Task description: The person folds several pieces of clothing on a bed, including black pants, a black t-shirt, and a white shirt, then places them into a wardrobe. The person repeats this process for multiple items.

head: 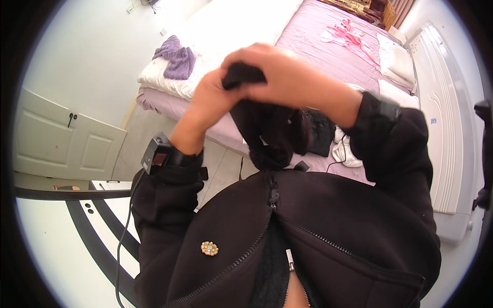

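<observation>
Both hands are raised in front of my chest around a bunched dark garment (277, 129), which looks black or very dark brown. My left hand (215, 92) grips its gathered top from the left. From the right, my right hand (281, 75) curls over the same bundle, its fingers meeting the left ones. A wad of the dark cloth shows in the gap between the hands. Below them the rest of the garment hangs loosely over the edge of the bed. The hands are slightly blurred, so single fingers are hard to make out.
Behind the hands is a bed with a mauve sheet (300, 32) and a white quilt (227, 30). On it lie a purple towel (179, 57), a pink cloth (346, 36), pillows (396, 63) and white cloth (348, 152). A cable (125, 238) runs from my left wrist device (156, 152).
</observation>
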{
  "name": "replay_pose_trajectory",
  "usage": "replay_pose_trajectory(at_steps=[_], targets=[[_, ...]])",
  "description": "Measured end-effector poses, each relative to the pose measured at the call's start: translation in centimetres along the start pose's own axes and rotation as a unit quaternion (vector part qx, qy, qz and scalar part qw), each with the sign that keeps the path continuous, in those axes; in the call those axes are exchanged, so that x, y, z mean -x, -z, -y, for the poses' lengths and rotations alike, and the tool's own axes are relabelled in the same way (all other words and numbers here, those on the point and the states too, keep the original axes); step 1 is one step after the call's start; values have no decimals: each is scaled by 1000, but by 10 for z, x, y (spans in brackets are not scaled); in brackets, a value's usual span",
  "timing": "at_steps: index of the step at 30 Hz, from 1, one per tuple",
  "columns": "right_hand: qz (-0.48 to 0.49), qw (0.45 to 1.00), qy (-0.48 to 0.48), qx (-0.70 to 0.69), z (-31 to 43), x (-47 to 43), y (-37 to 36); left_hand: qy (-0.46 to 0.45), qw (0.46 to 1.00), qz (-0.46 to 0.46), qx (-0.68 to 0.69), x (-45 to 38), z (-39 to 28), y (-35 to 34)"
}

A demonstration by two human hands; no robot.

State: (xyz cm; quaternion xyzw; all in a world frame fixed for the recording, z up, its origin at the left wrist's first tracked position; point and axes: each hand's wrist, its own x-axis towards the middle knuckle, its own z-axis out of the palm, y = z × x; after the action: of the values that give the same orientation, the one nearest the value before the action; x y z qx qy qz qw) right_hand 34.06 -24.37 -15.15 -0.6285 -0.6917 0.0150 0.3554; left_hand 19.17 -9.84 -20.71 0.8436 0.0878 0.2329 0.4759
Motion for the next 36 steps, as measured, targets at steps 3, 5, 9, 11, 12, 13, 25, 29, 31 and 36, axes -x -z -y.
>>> replay_pose_trajectory(at_steps=[3, 5, 9, 11, 12, 13, 25, 29, 31, 36], targets=[[-22, 998, -33, -44, -17, -26, 47, -40, 994, -99, -33, -12, 25, 11], [-117, 989, 39, 76, -37, -52, 70, -19, 972, -122, -200, -12, 53, 20], [-64, 983, -76, 158, -89, -40, 138, 167, 955, -106, -222, -6, 76, 80], [-16, 959, -174, 224, -114, -35, 140, 196, 976, -88, -20, -16, 55, 124], [-4, 964, -188, 187, -124, -35, 136, 195, 979, -55, -37, -23, 42, 139], [6, 968, -201, 151, -131, -35, 133, 231, 970, -43, -58, -29, 23, 157], [121, 862, -194, -451, -126, -13, 170, 17, 999, -25, 21, -38, -59, 175], [145, 931, -125, -310, -114, -10, 178, -83, 959, 27, -268, -23, -68, 161], [137, 972, -58, -180, -103, 0, 181, -129, 934, 39, -331, -14, -70, 156], [139, 975, -158, -75, -87, 18, 185, 112, 985, -3, -131, -18, -66, 164]])
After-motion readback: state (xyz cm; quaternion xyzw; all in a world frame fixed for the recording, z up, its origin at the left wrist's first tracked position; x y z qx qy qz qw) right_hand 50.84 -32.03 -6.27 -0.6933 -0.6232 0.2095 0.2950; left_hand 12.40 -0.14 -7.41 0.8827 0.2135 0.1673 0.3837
